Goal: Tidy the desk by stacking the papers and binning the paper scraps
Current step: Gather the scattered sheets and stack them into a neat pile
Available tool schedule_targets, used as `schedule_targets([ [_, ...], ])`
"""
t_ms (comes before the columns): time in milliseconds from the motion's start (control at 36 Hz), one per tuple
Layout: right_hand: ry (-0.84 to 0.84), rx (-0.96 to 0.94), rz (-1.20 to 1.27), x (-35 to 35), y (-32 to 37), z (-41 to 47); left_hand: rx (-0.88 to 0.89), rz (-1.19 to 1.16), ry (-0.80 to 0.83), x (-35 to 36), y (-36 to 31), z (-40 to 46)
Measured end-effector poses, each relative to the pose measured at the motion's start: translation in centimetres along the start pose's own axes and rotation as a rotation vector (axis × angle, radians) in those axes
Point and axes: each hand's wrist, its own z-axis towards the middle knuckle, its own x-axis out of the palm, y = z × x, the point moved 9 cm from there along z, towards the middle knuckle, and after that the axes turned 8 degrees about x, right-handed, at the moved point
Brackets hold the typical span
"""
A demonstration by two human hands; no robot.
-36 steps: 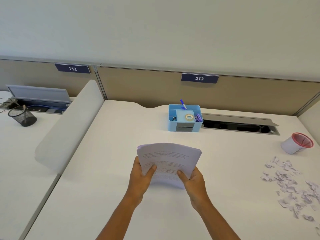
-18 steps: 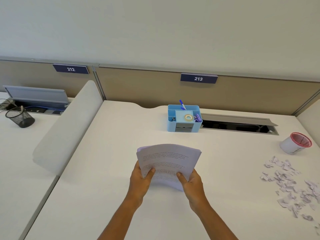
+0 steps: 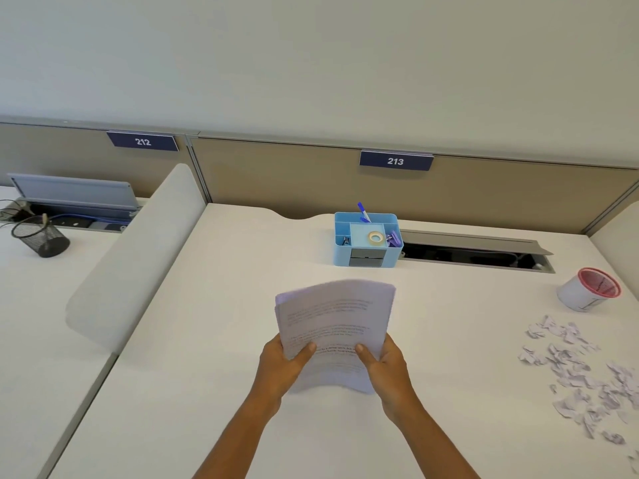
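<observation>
A stack of printed white papers (image 3: 333,319) stands nearly upright above the middle of the white desk (image 3: 207,340). My left hand (image 3: 283,366) grips its lower left edge, thumb on the front sheet. My right hand (image 3: 387,368) grips its lower right edge the same way. The stack's bottom edge is blurred just above the desk. Several torn white paper scraps (image 3: 581,368) lie scattered at the right of the desk. A small white bin with a red rim (image 3: 587,288) lies tilted on its side behind the scraps.
A light blue desk organiser (image 3: 366,240) with a pen, tape and clips stands at the back centre. Beside it is an open cable tray (image 3: 473,252). A grey curved divider (image 3: 138,257) borders the desk's left side. A black mesh cup (image 3: 39,236) sits on the neighbouring desk.
The stack has tipped more upright in my hands and its edges look more even. Both hands kept their grip at nearly the same spot.
</observation>
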Motion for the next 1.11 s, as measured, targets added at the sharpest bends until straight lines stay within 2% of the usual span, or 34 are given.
schedule_targets([
  [194,0.136,0.044,-0.118,0.1,1.4,0.8,-0.027,0.018,0.014,-0.8,-0.2,-0.1],
  [333,0.342,0.138,-0.042,-0.1,0.8,0.2,-0.059,-0.13,-0.095,-3.1,0.7,-0.5],
  [500,0.43,0.241,0.217,-0.4,-1.8,-0.5,-0.06,-0.417,-0.279,-5.2,1.0,-1.2],
  [611,0.419,0.252,0.349,1.4,-2.5,-1.5,-0.076,-0.586,-0.327,-4.4,1.0,-1.8],
  [722,0.347,0.238,0.378,3.4,-2.7,-2.4,-0.092,-0.637,-0.326,-2.7,0.9,-2.6],
  [861,0.214,0.209,0.315,2.6,-2.1,-2.2,-0.103,-0.653,-0.284,-2.1,0.7,-3.2],
  [972,0.16,0.187,0.195,-0.1,-1.3,-1.7,-0.105,-0.697,-0.34,-4.9,1.4,-2.6],
  [1028,0.152,0.173,0.131,-1.5,-0.9,-1.5,-0.108,-0.657,-0.351,-7.1,2.0,-2.3],
  [1111,0.168,0.161,0.046,-3.2,-0.3,-1.3,-0.139,-0.434,-0.25,-9.4,2.6,-1.8],
])
